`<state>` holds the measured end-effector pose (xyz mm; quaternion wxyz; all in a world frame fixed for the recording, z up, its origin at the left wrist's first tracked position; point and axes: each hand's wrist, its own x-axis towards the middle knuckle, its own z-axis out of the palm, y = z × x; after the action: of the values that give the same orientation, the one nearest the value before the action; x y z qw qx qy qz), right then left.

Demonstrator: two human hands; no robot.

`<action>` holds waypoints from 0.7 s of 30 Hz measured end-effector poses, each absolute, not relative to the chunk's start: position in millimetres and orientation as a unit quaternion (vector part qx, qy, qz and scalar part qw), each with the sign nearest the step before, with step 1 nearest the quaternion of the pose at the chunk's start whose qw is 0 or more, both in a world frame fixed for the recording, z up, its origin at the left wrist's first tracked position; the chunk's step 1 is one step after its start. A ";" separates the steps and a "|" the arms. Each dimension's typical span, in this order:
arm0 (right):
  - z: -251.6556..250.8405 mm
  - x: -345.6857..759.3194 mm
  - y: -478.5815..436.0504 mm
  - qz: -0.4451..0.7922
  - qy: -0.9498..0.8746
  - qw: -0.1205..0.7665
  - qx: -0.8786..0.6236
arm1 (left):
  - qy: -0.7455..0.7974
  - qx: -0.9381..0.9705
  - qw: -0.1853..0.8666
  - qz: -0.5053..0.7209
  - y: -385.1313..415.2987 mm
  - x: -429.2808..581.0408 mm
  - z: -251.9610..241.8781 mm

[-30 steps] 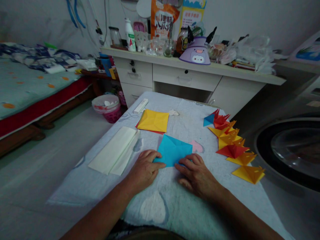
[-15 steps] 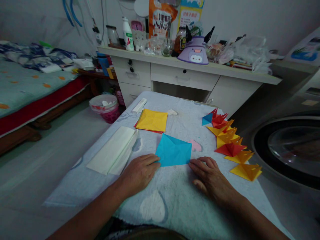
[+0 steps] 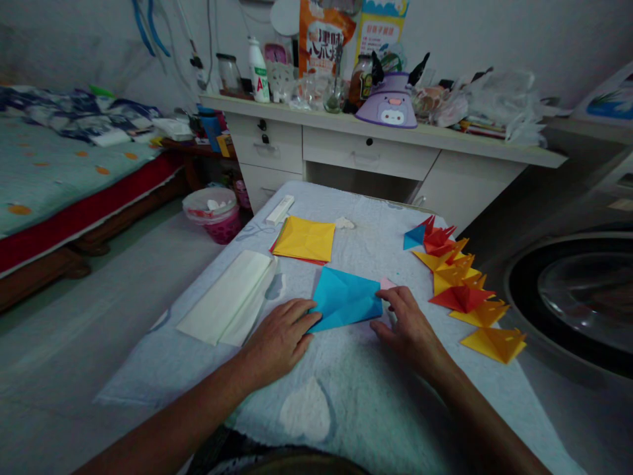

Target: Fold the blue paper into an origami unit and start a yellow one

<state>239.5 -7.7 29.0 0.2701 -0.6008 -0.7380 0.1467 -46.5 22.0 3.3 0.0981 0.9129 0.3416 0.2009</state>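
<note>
A creased sheet of blue origami paper (image 3: 346, 298) lies in front of me on the cloth-covered table. My left hand (image 3: 284, 333) holds its lower left corner, fingers close together over the edge. At the opposite side, my right hand (image 3: 408, 323) has its fingertips on the right edge and its thumb by the lower right corner, which looks slightly raised. Behind the sheet sits a stack of folded squares with a yellow origami paper (image 3: 306, 239) on top. Folded paper pieces, such as a red one (image 3: 463, 298) and a yellow one (image 3: 497, 344), stand in a row on the right.
A white folded paper packet (image 3: 225, 297) lies left of my left hand. Farther back is a small white box (image 3: 280, 210). A cluttered white desk (image 3: 336, 120) stands beyond the table, with a waste bin (image 3: 215, 214) at left and a washing machine (image 3: 568, 290) at right.
My right hand has shifted up along the paper's right edge, its thumb and fingers now around it. The paper's lower right corner has risen and the sheet has turned slightly. The view has shifted a little.
</note>
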 end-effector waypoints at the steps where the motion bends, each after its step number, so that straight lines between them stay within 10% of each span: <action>1: 26.7 238.5 -7.8 0.149 -0.738 0.280 -0.596 | 0.342 0.913 0.103 0.196 22.7 -46.4 3.8; 21: 29.1 239.7 -12.7 0.250 -0.739 0.408 -0.474 | 0.275 0.927 0.022 0.254 18.1 -34.4 25.3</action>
<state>239.7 -12.7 29.1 0.4085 -0.4742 -0.7389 0.2496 -34.4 18.1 25.3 0.0215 0.9269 0.2753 0.2540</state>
